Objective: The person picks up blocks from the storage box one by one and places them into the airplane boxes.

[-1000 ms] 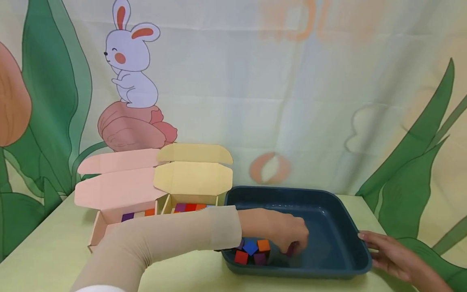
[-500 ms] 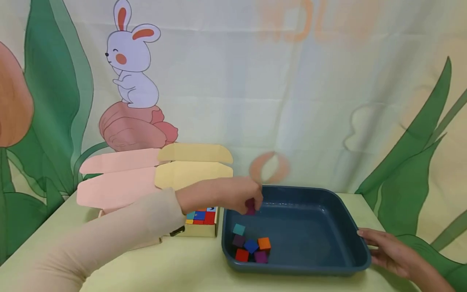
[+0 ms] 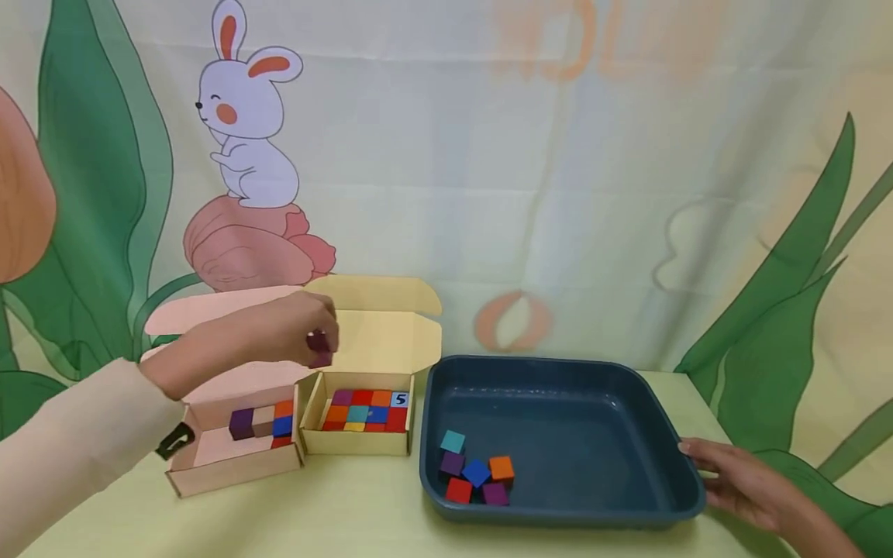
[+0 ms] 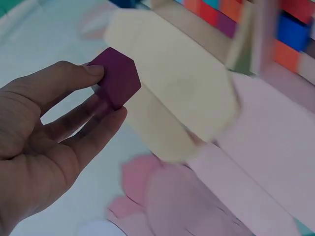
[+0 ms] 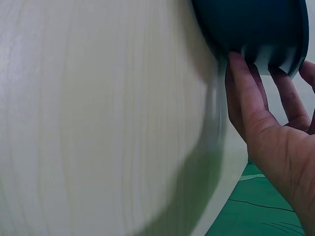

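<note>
My left hand (image 3: pixel 296 329) pinches a purple cube (image 4: pixel 118 78) between thumb and fingertips. It holds the cube up in front of the raised lids of the pink box (image 3: pixel 233 477) and the yellow box (image 3: pixel 359 443). Below it, the pink box contains several cubes, among them a dark purple cube (image 3: pixel 241 424) and a beige one (image 3: pixel 263 421). At the right, my right hand (image 3: pixel 749 484) holds the side of a dark blue tray (image 3: pixel 600 434), thumb at the rim and fingers against the outer wall. Several coloured cubes, including an orange cube (image 3: pixel 501 468), lie in the tray's near left corner.
Rows of coloured blocks fill most of the yellow box, with a tile marked 5 (image 3: pixel 400 400) in its back right corner. A cloth backdrop (image 3: pixel 593 194) printed with a rabbit and plants hangs behind the pale green table (image 3: pixel 335 511).
My left hand has carried the purple cube up out of the tray and leftward to the boxes. My right hand has stayed at the tray's side.
</note>
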Available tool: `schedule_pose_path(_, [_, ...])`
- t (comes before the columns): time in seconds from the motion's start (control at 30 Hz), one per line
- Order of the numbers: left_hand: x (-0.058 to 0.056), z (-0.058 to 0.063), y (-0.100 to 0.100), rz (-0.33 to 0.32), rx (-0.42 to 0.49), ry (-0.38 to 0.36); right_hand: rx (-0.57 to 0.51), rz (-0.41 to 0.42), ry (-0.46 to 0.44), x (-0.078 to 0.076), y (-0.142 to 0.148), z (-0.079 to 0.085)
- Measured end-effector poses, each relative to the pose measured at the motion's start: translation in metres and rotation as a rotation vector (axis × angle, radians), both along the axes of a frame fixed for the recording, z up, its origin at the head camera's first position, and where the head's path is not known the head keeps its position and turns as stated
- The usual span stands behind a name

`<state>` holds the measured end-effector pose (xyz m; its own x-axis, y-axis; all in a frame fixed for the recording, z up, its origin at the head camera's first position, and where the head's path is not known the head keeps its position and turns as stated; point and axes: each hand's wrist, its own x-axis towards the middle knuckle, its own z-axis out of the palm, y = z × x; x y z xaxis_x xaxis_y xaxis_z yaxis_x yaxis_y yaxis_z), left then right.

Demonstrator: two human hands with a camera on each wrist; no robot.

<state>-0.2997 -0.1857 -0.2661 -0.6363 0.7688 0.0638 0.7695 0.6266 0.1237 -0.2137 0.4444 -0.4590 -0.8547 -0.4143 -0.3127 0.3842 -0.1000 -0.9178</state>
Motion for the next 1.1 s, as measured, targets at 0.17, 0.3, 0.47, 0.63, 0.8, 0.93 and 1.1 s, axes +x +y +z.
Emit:
schedule_pose_path(0.17, [-0.005,-0.013,-0.053,0.116,-0.051,-0.066,-0.017,0.016,0.005,0.0,0.0,-0.002])
schedule_pose_path(0.3, [-0.01,-0.025,-0.082,0.178,-0.13,-0.175,-0.032,0.024,-0.004,0.001,0.001,-0.002])
schedule_pose_path(0.47, [-0.008,-0.052,-0.103,0.293,-0.241,-0.278,-0.016,0.007,-0.012,0.002,0.003,-0.001])
schedule_pose_path(0.63, [0.001,-0.081,-0.119,0.356,-0.239,-0.279,-0.011,0.008,-0.025,0.002,-0.001,-0.002])
schedule_pose_path(0.8, [0.003,-0.093,-0.124,0.348,-0.19,-0.252,-0.015,0.001,-0.01,0.004,0.0,-0.002])
schedule_pose_path(0.93, [0.003,-0.098,-0.124,0.36,-0.174,-0.294,-0.014,-0.001,-0.015,0.005,0.0,-0.002])
schedule_pose_path(1.1, [0.003,-0.102,-0.125,0.358,-0.19,-0.254,0.022,-0.011,-0.011,0.003,-0.002,-0.001])
